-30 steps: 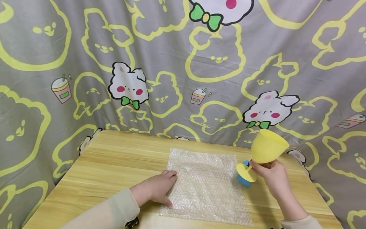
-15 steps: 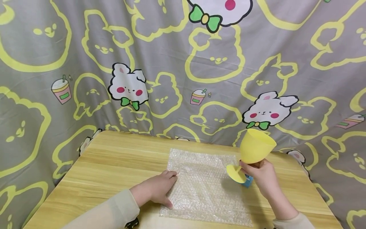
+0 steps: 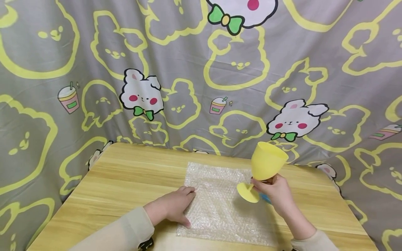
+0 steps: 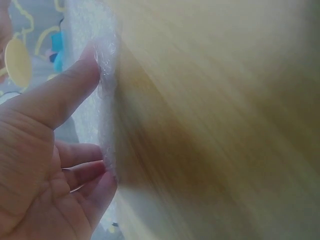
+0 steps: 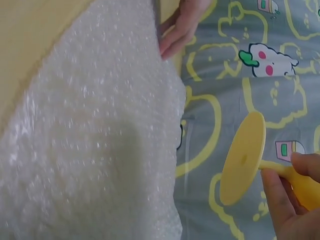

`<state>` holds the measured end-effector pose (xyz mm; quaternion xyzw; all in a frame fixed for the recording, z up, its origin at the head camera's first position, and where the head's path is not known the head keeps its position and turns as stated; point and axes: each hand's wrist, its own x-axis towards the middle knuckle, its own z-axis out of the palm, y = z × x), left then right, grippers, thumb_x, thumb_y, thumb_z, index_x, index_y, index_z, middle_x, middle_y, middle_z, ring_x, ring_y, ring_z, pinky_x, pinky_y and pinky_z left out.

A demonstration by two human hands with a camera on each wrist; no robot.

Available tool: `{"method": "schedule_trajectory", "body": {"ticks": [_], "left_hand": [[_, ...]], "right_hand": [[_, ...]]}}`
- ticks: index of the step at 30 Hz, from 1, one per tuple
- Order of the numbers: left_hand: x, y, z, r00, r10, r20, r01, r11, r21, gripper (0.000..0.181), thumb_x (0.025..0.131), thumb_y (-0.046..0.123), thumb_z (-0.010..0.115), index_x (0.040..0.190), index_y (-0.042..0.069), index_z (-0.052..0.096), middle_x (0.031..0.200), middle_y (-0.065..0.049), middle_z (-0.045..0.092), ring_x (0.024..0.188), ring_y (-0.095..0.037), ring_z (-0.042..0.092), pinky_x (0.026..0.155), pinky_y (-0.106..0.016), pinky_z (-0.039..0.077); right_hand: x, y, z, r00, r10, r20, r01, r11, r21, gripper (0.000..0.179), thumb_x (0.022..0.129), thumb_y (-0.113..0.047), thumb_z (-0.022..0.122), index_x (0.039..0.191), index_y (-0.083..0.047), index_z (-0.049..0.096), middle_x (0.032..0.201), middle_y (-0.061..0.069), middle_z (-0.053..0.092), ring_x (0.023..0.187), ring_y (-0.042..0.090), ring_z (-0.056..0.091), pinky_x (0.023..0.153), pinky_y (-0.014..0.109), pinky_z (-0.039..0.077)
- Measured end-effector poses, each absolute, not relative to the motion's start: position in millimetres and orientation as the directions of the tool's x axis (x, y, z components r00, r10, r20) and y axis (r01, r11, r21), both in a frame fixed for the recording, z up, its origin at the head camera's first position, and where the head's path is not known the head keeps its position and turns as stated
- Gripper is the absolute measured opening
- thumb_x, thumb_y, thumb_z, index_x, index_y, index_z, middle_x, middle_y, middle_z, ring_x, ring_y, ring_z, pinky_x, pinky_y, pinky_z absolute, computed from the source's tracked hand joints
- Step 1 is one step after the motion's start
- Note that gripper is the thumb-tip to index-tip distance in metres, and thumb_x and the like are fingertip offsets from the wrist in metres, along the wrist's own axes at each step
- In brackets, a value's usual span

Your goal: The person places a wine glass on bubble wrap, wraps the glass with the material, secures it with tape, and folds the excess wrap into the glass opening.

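Note:
A square of clear bubble wrap lies flat on the wooden table. My left hand rests at its left edge, thumb and fingers spread apart; in the left wrist view the fingertips touch the edge of the wrap. With my right hand I hold a yellow plastic goblet by the stem, fingers and thumb pinching it just under the bowl. The goblet is tilted, mouth up and to the right, over the wrap's right part. Its round foot faces the right wrist camera.
A small blue object lies by the wrap's right edge, mostly hidden behind my right hand. Bare wooden tabletop extends to the left. A grey curtain with cartoon prints hangs behind the table's back edge.
My right hand has carried the goblet leftward, from beside the wrap to above its right part. More of the blue object is now covered. The left hand has stayed in place.

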<state>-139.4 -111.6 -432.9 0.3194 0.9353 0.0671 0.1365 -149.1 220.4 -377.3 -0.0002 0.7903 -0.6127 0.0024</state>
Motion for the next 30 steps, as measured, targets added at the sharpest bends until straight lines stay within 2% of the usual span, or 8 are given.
{"method": "schedule_trajectory", "body": {"ticks": [13, 19, 26, 30], "left_hand": [[-140.8, -111.7, -434.5, -0.752, 0.628, -0.201, 0.591, 0.777, 0.216, 0.106, 0.07, 0.058, 0.083, 0.148, -0.003, 0.043, 0.156, -0.016, 0.036, 0.142, -0.031, 0.036, 0.115, -0.038, 0.035], [-140.6, -111.4, -436.8, -0.754, 0.631, -0.18, 0.597, 0.774, 0.211, 0.107, 0.069, 0.058, 0.084, 0.147, -0.003, 0.044, 0.155, -0.016, 0.038, 0.141, -0.031, 0.037, 0.115, -0.038, 0.035], [-140.9, -111.4, -437.5, -0.756, 0.628, -0.184, 0.593, 0.776, 0.215, 0.107, 0.069, 0.058, 0.083, 0.148, -0.003, 0.043, 0.156, -0.016, 0.037, 0.142, -0.031, 0.036, 0.115, -0.039, 0.035], [-140.2, -112.1, -437.7, -0.758, 0.624, -0.189, 0.587, 0.779, 0.218, 0.107, 0.069, 0.058, 0.083, 0.148, -0.002, 0.043, 0.156, -0.016, 0.037, 0.142, -0.031, 0.036, 0.115, -0.039, 0.035]], "right_hand": [[-150.2, 195.6, -390.2, -0.993, -0.098, -0.065, 0.044, 0.203, -0.978, 0.038, 0.09, -0.001, 0.073, 0.122, 0.01, 0.055, 0.109, 0.017, 0.067, 0.096, 0.014, 0.068, 0.086, 0.034, 0.058], [-150.8, 182.7, -399.4, -0.988, -0.124, -0.092, 0.067, 0.189, -0.98, 0.036, 0.088, -0.001, 0.074, 0.119, 0.008, 0.058, 0.104, 0.015, 0.068, 0.097, 0.024, 0.069, 0.085, 0.038, 0.059], [-150.5, 167.5, -409.2, -0.979, -0.176, -0.104, 0.064, 0.219, -0.974, 0.036, 0.087, -0.004, 0.075, 0.115, 0.011, 0.058, 0.098, 0.013, 0.071, 0.092, 0.023, 0.07, 0.082, 0.036, 0.06], [-149.1, 160.9, -412.2, -0.967, -0.222, -0.124, 0.08, 0.199, -0.977, 0.037, 0.088, -0.006, 0.076, 0.116, 0.011, 0.058, 0.1, 0.013, 0.072, 0.094, 0.026, 0.07, 0.083, 0.038, 0.059]]}}
